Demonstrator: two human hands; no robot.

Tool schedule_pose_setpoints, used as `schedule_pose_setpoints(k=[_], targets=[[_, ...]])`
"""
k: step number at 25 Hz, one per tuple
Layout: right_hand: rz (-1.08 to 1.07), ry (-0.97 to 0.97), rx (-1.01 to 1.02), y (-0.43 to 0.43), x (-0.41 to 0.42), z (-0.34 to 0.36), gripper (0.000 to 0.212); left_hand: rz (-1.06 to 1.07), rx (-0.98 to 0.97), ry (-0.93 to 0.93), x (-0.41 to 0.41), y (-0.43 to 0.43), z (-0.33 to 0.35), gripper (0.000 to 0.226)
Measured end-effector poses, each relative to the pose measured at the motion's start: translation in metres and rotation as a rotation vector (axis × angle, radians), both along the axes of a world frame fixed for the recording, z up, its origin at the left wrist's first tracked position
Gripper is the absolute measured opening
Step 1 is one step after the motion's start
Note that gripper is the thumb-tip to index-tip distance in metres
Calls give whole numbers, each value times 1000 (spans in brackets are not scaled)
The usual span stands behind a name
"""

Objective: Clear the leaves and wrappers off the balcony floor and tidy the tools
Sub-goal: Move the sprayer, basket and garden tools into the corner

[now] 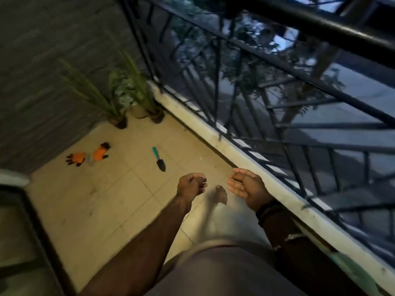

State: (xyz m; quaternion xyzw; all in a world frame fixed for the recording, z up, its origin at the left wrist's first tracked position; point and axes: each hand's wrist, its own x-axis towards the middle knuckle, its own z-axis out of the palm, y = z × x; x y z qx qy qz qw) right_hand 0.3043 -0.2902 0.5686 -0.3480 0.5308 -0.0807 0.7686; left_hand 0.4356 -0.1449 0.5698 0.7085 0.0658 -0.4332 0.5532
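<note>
A: Start close. What are the hands doing?

B: Both are out in front, holding nothing I can see. The left hand [190, 185] is curled loosely closed, its grip folded on itself; the right hand [243, 186] is spread, palm turned inward, just beside the white ledge [213, 136] under the railing [277, 86].

A: And the floor?

B: The tiled balcony floor [102, 201] looks bare of leaves and wrappers near the feet, though blur could hide small bits. Farther on lies the trowel [159, 159], teal handle pointing away, blade toward us. Left of it, well apart, are two orange gloves [88, 157], near each other by the wall.

A: So the tools come next?

B: I'd judge so. Step forward, crouch, take the trowel by its handle rather than the blade, then gather both gloves in the other hand. The potted plants [128, 97] in the far corner look like a sensible spot to set them beside
</note>
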Motion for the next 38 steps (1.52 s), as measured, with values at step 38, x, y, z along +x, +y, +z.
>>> schedule_pose_setpoints(k=[38], targets=[[1385,738,-523,60,723,-712,58,849,251,212,561,95,-580,8]])
